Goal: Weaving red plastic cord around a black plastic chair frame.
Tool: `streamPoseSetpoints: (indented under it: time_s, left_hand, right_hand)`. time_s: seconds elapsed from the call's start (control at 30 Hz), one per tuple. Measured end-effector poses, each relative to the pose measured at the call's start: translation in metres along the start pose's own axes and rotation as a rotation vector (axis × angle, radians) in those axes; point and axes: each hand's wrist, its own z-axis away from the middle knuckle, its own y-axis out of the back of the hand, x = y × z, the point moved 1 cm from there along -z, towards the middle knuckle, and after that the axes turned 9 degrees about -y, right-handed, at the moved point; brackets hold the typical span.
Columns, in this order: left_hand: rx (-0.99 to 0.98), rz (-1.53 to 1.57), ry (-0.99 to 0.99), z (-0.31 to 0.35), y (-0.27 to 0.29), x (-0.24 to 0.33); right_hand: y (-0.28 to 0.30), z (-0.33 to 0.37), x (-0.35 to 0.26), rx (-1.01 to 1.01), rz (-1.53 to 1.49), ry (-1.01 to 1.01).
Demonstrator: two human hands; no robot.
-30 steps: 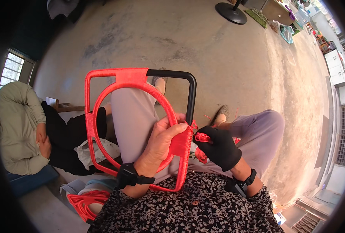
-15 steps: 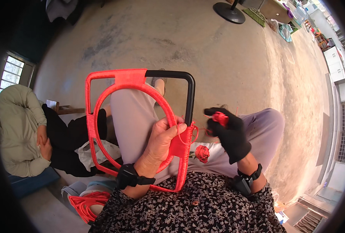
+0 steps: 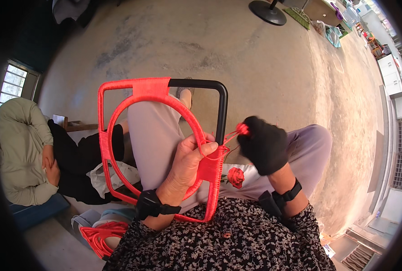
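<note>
A rectangular frame with a ring inside it stands tilted over my lap. Red cord wraps most of it, while its far right corner is bare black tube. My bare left hand is closed on the frame's right side, thumb on top, where the wrapping meets the black part. To the right, my right hand, in a black glove, is closed around a small bundle of red cord. Strands run from the bundle to the frame beside my left thumb. The glove hides part of the bundle.
A red rose shape shows on white material across my lap. Coils of red cord lie at the lower left. Another person sits at left, hands together. A round black stand base and a green broom are far right.
My right hand has turned and shifted slightly left and down, bringing the cord bundle closer to the frame. My left hand keeps its grip, and the frame has barely moved.
</note>
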Motion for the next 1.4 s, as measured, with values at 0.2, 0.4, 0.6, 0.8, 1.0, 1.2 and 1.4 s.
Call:
streamPoseSetpoints:
  time_s: [0.2,0.4,0.6,0.8,1.0,1.2,1.4]
  left_hand:
    - [0.011,0.006,0.006,0.0,0.0,0.001]
    - [0.021,0.027,0.003,0.0,-0.001,0.002]
    - [0.006,0.018,-0.003,0.001,-0.005,0.005]
    - [0.02,0.001,-0.019,0.001,0.001,0.003]
    - [0.04,0.011,0.001,0.002,-0.005,0.007]
    - [0.029,0.02,0.013,0.005,-0.007,0.009]
    - [0.003,0.043,0.041,0.004,-0.003,0.008]
  right_hand:
    - [0.007,-0.003,0.084,0.209,-0.421,-0.288]
    - [0.02,0.017,0.035,-0.616,-0.891,-0.557]
    - [-0.006,0.022,-0.001,-0.898,-1.005,-0.615]
    - [0.004,0.035,0.045,-0.674,-0.952,-0.786]
    - [0.024,0.048,0.093,-0.624,-0.754,-0.815]
    - [0.016,0.055,0.089,-0.635,-0.504,-0.631]
    - [0.032,0.056,0.073,-1.065,-0.527,-0.765]
